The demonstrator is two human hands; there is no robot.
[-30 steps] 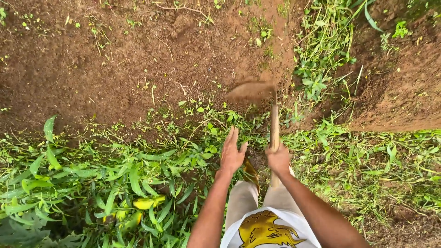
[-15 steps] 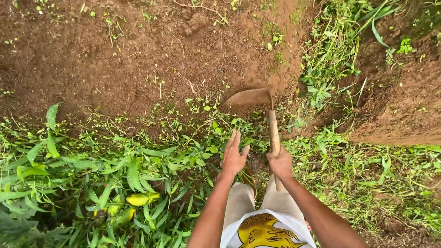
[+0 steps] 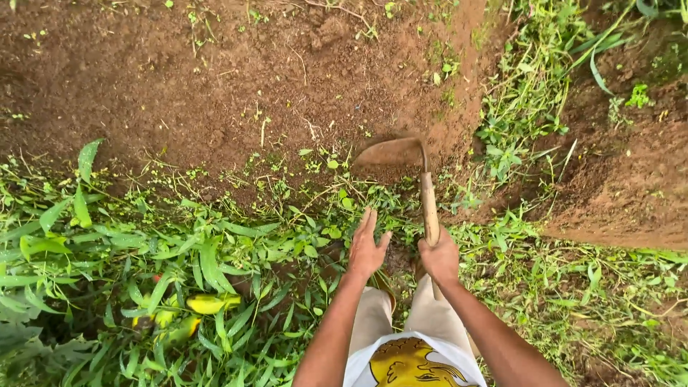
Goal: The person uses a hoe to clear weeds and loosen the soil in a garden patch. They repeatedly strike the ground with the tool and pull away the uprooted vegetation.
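Fingers of the right hand point(image 3: 438, 259) wrap tight around the hoe point(image 3: 428, 208) handle. The left hand point(image 3: 367, 247) is flat, fingers spread, holding nothing. The blade sits at the edge of the bare soil point(image 3: 215, 86), by the weeds point(image 3: 215, 251). This looks like a weeding stroke; a firm pull seems called for.

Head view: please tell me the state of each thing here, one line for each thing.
Hoe: held by its wooden handle, blade low over the weeds at the edge of the bare soil.
Right hand: closed around the hoe handle.
Left hand: open, fingers spread, holding nothing.
Weeds: green, lying flattened over the ground.
Soil: bare, brown, loose.
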